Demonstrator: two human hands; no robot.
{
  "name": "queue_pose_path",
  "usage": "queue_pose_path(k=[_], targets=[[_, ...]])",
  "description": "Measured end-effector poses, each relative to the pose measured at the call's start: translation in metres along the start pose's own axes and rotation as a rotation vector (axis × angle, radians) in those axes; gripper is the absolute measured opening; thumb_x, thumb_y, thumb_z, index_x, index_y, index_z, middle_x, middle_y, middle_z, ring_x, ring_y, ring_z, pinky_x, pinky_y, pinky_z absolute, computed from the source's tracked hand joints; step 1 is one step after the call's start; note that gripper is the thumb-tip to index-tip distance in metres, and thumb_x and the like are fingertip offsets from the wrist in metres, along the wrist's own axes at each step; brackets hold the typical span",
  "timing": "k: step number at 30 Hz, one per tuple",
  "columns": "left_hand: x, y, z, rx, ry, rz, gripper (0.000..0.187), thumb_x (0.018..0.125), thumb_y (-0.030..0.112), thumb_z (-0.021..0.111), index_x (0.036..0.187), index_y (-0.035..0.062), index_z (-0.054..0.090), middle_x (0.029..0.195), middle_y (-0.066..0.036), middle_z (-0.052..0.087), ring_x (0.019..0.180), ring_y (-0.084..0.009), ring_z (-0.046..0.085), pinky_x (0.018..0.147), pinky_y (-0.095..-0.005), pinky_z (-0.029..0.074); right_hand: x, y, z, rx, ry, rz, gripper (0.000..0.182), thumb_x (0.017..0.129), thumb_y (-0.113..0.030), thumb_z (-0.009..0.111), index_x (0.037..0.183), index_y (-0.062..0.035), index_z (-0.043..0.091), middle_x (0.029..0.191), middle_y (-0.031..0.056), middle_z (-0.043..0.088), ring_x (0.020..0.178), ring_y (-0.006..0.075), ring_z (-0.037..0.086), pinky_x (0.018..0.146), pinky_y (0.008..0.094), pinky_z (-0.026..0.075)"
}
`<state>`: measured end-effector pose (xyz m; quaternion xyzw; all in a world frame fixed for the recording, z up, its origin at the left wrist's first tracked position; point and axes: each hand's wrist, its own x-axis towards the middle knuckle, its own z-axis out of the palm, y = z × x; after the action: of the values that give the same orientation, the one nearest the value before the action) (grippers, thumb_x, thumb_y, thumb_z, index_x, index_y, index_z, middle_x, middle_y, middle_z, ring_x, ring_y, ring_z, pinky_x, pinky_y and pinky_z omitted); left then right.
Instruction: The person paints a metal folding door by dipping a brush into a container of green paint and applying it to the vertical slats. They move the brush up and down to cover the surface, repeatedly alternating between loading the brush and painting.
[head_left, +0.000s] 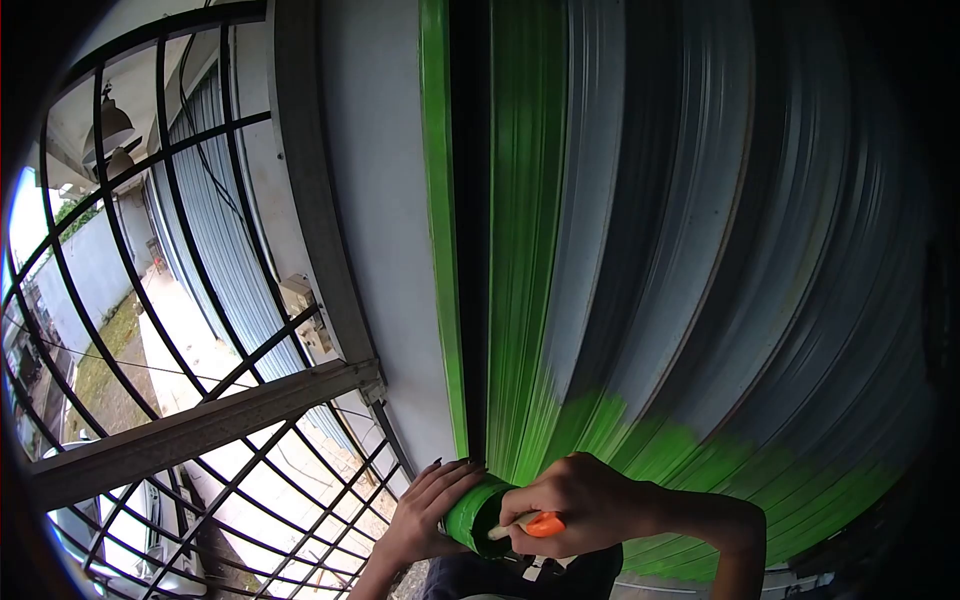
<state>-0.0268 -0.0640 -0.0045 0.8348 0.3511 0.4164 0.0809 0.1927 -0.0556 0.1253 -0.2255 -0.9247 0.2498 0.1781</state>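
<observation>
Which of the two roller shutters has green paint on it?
The near shutter, right in front of the hands: green covers its left edge and bottom. The far shutter, seen behind the window grille, is all grey.
</observation>
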Motion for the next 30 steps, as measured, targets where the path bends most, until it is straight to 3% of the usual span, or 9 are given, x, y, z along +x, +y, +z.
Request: queue_pose_path(k=[10,13,14,17,21,22,26,30], targets=[[0.0,0.003,0.002,0.014,0.002,0.011,0.082,0.054,0.027,0.084,0.126,0.0024,0.052,0.124,-0.016,0.057,0.113,-0.0326,0.056,0.097,-0.0431,0.043,0.013,0.019,0.012,0.078,-0.03,-0.013,0.015,0.072,-0.015,0.065,0.065,-0.0032,0.061,0.051,0.0105,0.057,0.05,0.0277,0.061,0.053,0.0349,0.05],[-0.002,0.001,0.002,-0.003,-0.01,-0.028,0.084,0.053,0.027,0.085,0.126,0.0015,0.051,0.123,-0.016,0.057,0.113,-0.033,0.056,0.097,-0.0432,0.043,0.014,0.023,0.006,0.219,-0.008,0.103,0.015,0.073,-0.015,0.064,0.068,-0.0016,0.061,0.053,0.0114,0.057,0.047,0.0268,0.06,0.051,0.0339,0.049],[-0.003,0.001,0.003,-0.023,-0.01,-0.046,0.085,0.052,0.027,0.085,0.126,0.0012,0.051,0.123,-0.016,0.057,0.113,-0.0333,0.056,0.097,-0.0434,0.043,0.013,0.029,0.007,0.288,-0.024,0.172,0.015,0.077,-0.016,0.063,0.071,-0.002,0.063,0.054,0.0098,0.059,0.044,0.0197,0.058,0.048,0.0296,0.047],[-0.007,0.0,0.004,-0.086,-0.014,-0.096,0.087,0.051,0.026,0.086,0.126,0.0004,0.051,0.123,-0.017,0.057,0.113,-0.0343,0.056,0.098,-0.044,0.043,0.011,0.04,0.001,0.542,-0.158,0.432,0.018,0.086,-0.014,0.059,0.083,0.0017,0.066,0.06,0.006,0.063,0.049,0.0095,0.06,0.044,0.0216,0.047],[-0.008,0.0,0.002,-0.096,-0.007,-0.099,0.086,0.05,0.025,0.086,0.125,0.0003,0.051,0.122,-0.016,0.058,0.112,-0.0353,0.056,0.099,-0.0447,0.043,0.002,0.056,0.003,0.717,-0.016,0.457,0.019,0.089,-0.012,0.056,0.088,0.004,0.066,0.06,0.0069,0.063,0.048,0.0077,0.059,0.041,0.0192,0.045],[-0.008,-0.001,0.002,-0.081,0.0,-0.088,0.086,0.051,0.025,0.086,0.125,0.0005,0.051,0.122,-0.016,0.058,0.112,-0.0354,0.056,0.099,-0.045,0.043,0.001,0.051,0.002,0.7,0.033,0.452,0.018,0.086,-0.015,0.059,0.077,-0.0003,0.065,0.057,0.0051,0.061,0.045,0.0083,0.056,0.043,0.0225,0.044],[-0.007,-0.001,-0.002,-0.029,0.002,-0.057,0.085,0.05,0.025,0.085,0.125,0.002,0.052,0.122,-0.015,0.058,0.112,-0.0356,0.056,0.099,-0.0457,0.042,-0.006,0.016,-0.003,0.298,0.109,0.195,0.016,0.079,-0.02,0.065,0.074,-0.004,0.065,0.058,0.0037,0.062,0.047,0.0127,0.059,0.048,0.0266,0.045],[-0.005,-0.001,-0.002,-0.004,0.012,-0.019,0.084,0.051,0.024,0.085,0.126,0.0033,0.052,0.123,-0.015,0.058,0.113,-0.0352,0.056,0.099,-0.0463,0.042,-0.007,0.001,-0.002,0.116,0.006,0.108,0.012,0.075,-0.018,0.064,0.074,-0.006,0.065,0.056,0.0062,0.061,0.05,0.0177,0.062,0.05,0.0273,0.046]])
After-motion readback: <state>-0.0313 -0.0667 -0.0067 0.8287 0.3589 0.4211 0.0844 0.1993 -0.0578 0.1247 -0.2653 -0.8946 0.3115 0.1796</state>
